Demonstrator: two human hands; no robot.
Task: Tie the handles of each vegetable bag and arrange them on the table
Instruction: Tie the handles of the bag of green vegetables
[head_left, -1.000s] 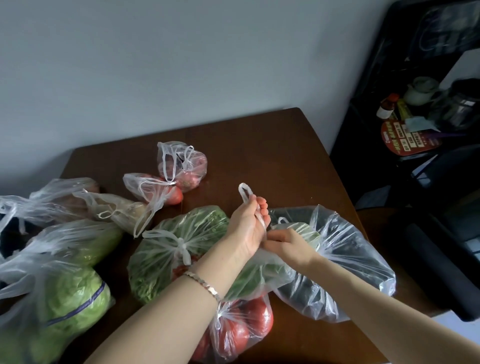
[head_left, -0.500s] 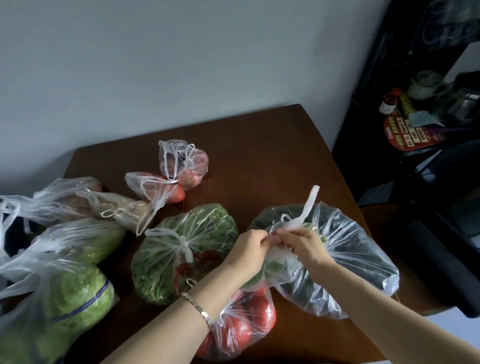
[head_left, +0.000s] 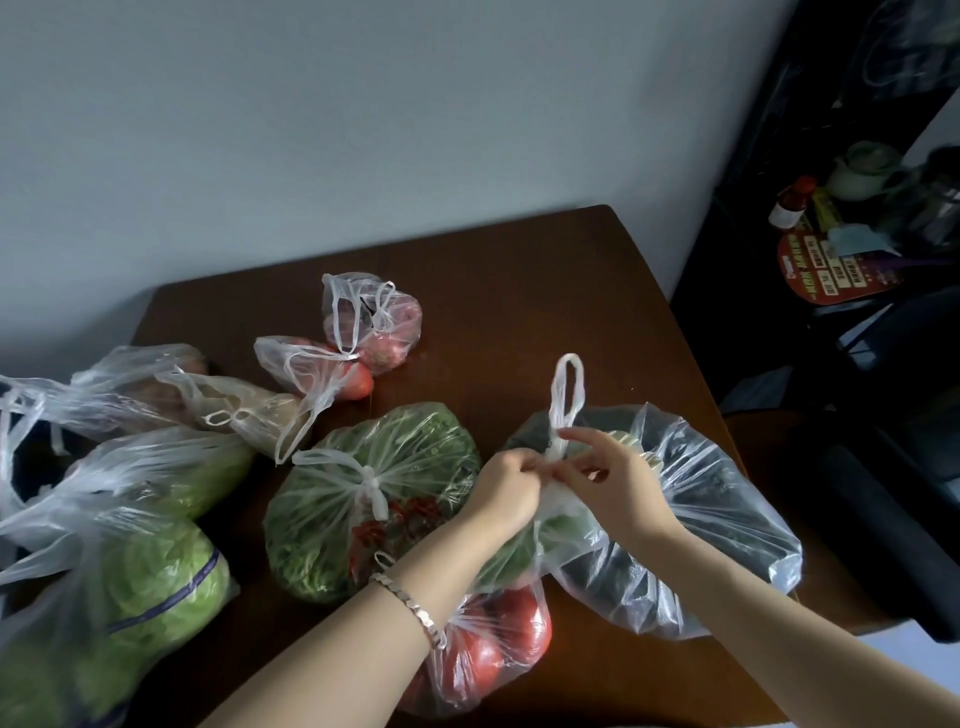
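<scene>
Pinching twisted handle loop (head_left: 566, 395) — left hand (head_left: 506, 488), right hand (head_left: 608, 483) — crinkly clear bag (head_left: 717, 519).

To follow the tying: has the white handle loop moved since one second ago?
Yes. The handle loop shifted right, away from the tied greens bag.

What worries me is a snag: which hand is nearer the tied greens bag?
Left. The left hand sits at the right edge of the tied greens bag; the right hand is farther right, beyond the left one. Both pinch the handles of another bag.
</scene>
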